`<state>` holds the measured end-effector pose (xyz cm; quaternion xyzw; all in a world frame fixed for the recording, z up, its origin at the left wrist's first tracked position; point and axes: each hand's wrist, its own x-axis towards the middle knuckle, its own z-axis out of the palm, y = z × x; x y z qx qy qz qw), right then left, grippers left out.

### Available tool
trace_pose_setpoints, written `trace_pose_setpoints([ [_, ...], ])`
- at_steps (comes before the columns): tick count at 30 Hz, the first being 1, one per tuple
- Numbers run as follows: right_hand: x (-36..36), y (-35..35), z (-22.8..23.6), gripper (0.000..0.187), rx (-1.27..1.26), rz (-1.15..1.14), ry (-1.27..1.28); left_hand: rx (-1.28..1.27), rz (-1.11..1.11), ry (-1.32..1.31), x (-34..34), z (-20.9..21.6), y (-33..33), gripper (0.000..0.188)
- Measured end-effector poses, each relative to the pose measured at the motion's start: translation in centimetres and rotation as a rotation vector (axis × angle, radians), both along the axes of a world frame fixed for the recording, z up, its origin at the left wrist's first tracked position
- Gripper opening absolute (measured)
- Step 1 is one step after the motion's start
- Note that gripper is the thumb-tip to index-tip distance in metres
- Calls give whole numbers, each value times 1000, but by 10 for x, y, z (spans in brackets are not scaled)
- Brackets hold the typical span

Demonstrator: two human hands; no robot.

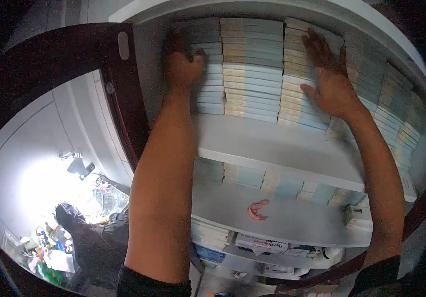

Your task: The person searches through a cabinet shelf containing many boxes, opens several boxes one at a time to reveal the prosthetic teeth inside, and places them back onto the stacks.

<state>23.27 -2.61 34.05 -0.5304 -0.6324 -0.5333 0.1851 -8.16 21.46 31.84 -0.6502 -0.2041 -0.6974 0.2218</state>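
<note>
Flat, thin boxes in pale blue and cream fill the upper shelf in tall stacks (252, 74). My left hand (181, 67) reaches in at the left-hand stack (209, 81), thumb apart and over the boxes' front edges; its fingers are partly lost in shadow. Against the front of a stack (299, 69) further right, my right hand (334, 84) lies with its fingers spread and its thumb stretched out to the left. Neither hand has a box lifted off.
A curved pink piece (257, 210) lies on the shelf below (292, 218), with more boxes behind it and a small white box (359, 216) to the right. At left are a dark door frame (124, 99), a bright lamp (77, 166) and what looks like a person in dark clothing (96, 247) by a cluttered bench.
</note>
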Motion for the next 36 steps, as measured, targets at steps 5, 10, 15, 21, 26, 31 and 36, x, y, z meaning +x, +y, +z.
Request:
trace_pose_setpoints([
  [5,-2,-4,-1,107,18,20,-1,1,37,-21,5,2,-5,78],
  [10,-9,-9,1,108,-33,35,31,-44,0,-64,7,1,-10,82],
  [15,-16,-14,0,110,-71,-23,76,-70,-103,-35,7,-2,-17,85],
  [21,-14,-14,2,110,-77,-30,54,0,-48,-58,7,-2,-10,82],
  [26,-18,-17,2,109,-125,-41,113,-65,-37,-22,6,-2,-13,83],
  [31,-14,-15,0,104,-93,-46,61,-58,3,-31,9,-4,-12,84],
  [36,-14,-13,1,103,-64,3,67,-66,-125,-52,10,-6,3,85],
])
